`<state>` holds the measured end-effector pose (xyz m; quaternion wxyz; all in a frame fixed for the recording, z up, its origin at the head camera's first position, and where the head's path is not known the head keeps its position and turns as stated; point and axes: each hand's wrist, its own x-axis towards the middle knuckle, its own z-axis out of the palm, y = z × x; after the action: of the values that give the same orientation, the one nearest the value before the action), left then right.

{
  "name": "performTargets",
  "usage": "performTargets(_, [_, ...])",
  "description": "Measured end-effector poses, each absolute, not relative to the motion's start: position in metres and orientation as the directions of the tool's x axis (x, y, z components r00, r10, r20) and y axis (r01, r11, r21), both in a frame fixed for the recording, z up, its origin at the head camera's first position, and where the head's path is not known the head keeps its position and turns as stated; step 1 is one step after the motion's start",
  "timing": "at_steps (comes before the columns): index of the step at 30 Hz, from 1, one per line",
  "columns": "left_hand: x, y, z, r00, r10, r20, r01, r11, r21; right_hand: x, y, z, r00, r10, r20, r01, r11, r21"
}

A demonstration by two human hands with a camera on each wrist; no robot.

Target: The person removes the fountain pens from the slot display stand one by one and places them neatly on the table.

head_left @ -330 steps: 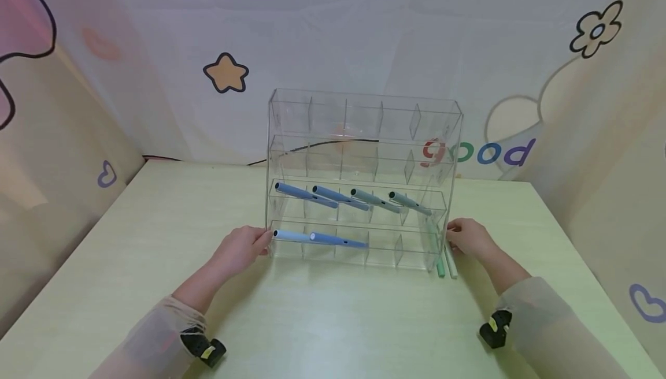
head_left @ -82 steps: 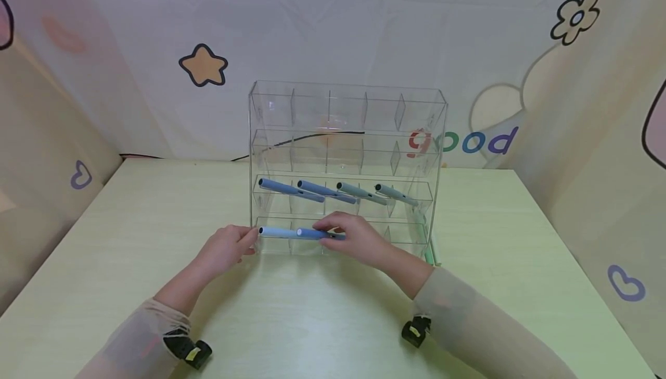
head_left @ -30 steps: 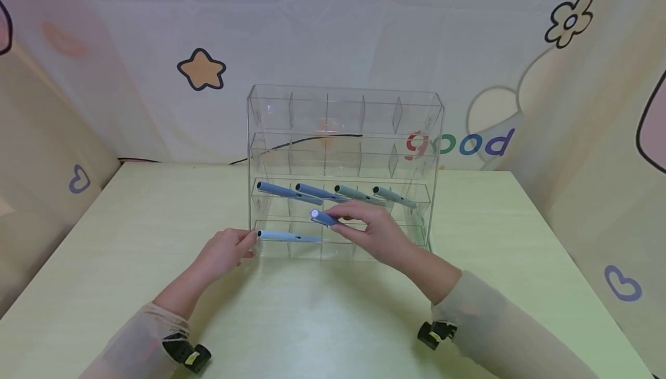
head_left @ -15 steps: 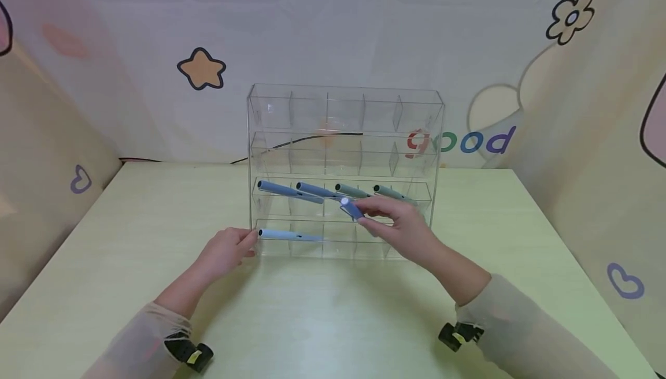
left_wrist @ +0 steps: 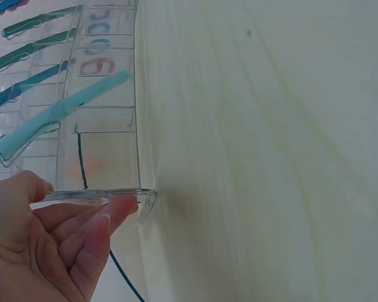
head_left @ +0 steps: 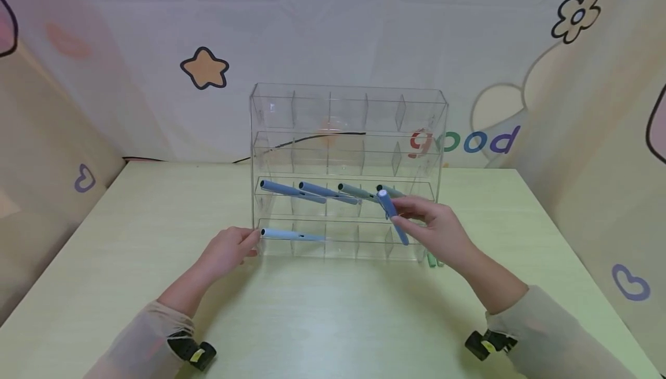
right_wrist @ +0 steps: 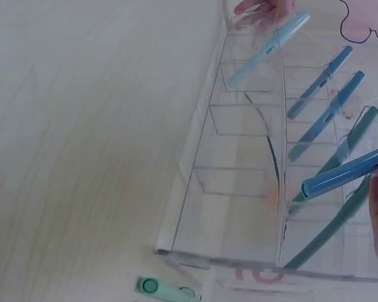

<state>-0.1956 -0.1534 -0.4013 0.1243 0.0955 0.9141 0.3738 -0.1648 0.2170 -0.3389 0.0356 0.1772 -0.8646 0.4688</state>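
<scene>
Right fingers: thumb and fingertips of the right hand pinched a blue pen partway along its barrel.
Held pen: off the shelves, tilted, white-tipped end up, other end down; it sat in front of the right part of the rack. Couldn't tell whether it touched anything but the hand.
Left fingers: left hand gripped the lower left side panel of the clear rack, thumb on one face, fingers on the other.
Rack: upright on the table, four tiers, divided into compartments.
Bottom tier: one light blue pen lay slanted at the left end, near the left hand.
Second tier up: left to right, two blue pens, then two grey-green pens; the held pen partly covered the rightmost in the head view.
Rack's right foot: ends of two green pens showed on the tabletop, the rest hidden.
Wrists: a small black camera on each sleeve.
Behind: printed backdrop with star, flower, "good".
</scene>
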Motion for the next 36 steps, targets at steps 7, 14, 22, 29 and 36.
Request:
performTargets(7, [-0.196, -0.154, -0.402, -0.952, 0.271, -0.142, 0.098, 0.710, 0.697, -0.161, 0.232, -0.338, -0.948, -0.218, 0.232, -0.315, 0.524, -0.791])
performTargets(14, [-0.195, -0.153, -0.401, -0.952, 0.268, -0.149, 0.091, 0.711, 0.697, -0.160, 0.248, -0.341, -0.955, -0.161, 0.248, -0.295, 0.529, -0.796])
performTargets(22, [-0.194, -0.153, -0.399, -0.951, 0.263, -0.160, 0.080, 0.714, 0.696, -0.162, 0.269, -0.345, -0.968, -0.079, 0.239, -0.247, 0.488, -0.837])
performTargets(29, [-0.194, -0.150, -0.400, -0.947, 0.268, -0.178, 0.070, 0.710, 0.701, -0.167, 0.295, -0.351, -0.990, 0.048, 0.131, -0.094, 0.462, -0.882])
performTargets(36, [-0.195, -0.149, -0.400, -0.949, 0.256, -0.186, 0.056, 0.716, 0.696, -0.173, 0.308, -0.357, -0.997, 0.047, 0.061, -0.032, 0.459, -0.888])
